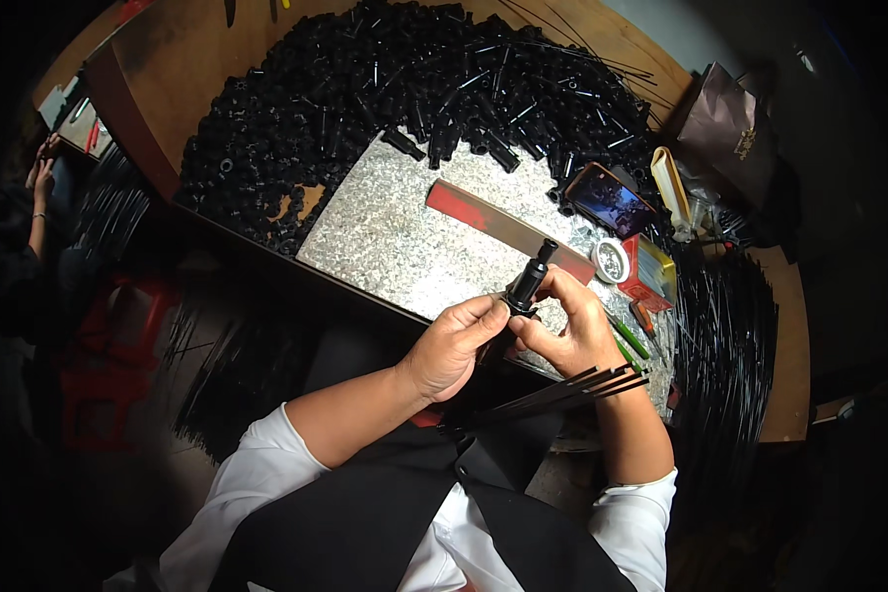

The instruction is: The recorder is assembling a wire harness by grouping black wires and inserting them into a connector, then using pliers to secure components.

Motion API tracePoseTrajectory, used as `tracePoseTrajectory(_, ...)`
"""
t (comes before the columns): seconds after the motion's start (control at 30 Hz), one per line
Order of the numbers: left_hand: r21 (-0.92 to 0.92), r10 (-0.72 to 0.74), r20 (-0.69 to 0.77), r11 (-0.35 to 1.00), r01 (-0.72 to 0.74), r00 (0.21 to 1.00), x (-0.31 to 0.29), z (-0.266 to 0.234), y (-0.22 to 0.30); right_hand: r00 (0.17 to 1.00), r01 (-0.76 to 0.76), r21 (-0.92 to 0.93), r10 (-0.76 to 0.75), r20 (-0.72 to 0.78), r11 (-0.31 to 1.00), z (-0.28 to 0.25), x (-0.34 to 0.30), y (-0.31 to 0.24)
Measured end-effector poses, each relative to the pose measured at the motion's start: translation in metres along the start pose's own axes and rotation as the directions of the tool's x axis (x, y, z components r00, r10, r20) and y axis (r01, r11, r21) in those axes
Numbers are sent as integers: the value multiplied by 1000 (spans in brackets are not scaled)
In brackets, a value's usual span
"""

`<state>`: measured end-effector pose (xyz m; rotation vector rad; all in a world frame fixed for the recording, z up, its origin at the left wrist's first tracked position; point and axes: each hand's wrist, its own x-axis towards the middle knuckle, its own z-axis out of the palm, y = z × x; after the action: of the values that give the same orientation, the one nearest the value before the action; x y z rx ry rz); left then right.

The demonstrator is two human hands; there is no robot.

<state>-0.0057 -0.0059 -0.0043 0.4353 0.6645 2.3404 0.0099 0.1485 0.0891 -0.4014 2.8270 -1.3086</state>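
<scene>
My left hand (pixel 457 345) is closed round the lower part of a black stepped tubular part (pixel 530 281), holding it tilted over the table's front edge. Its narrow end points up and away from me. My right hand (pixel 574 331) is closed at the right side of the same part, with thumb and fingertips at its collar. Whether a small piece sits between those fingertips is hidden. Several thin black rods (pixel 553 395) stick out across my right wrist. Beyond my hands a long bar (pixel 503 225), partly red, lies on the mottled grey work surface (pixel 375 222).
A big heap of black tubular parts (pixel 355 89) covers the table's far side. To the right are a phone (pixel 610 200), a round white container (pixel 611 260), a red box (pixel 649 274), green-handled tools (pixel 629 337) and bundled black rods (pixel 725 345). Another person's hands (pixel 41 170) show far left.
</scene>
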Motion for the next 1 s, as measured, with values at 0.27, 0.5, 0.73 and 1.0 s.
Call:
tracePoseTrajectory(0.27, 61, 44, -20, 997, -43, 999, -2, 4, 1, 995, -100, 112, 98, 20, 989, 1, 0, -7)
tracePoseTrajectory(0.5, 151, 85, -23, 985, -81, 996, -2, 5, -1, 999, 48, 20, -47, -10, 999, -2, 3, 1)
tracePoseTrajectory(0.73, 117, 72, -85, 991, -62, 994, 2, 3, -3, 998, 40, 51, -37, -57, 998, 6, 4, 13)
tracePoseTrajectory(1.0, 120, 48, -32, 992, -44, 998, 2, 0, -1, 988, 152, 140, -154, 4, 978, 13, 1, 20)
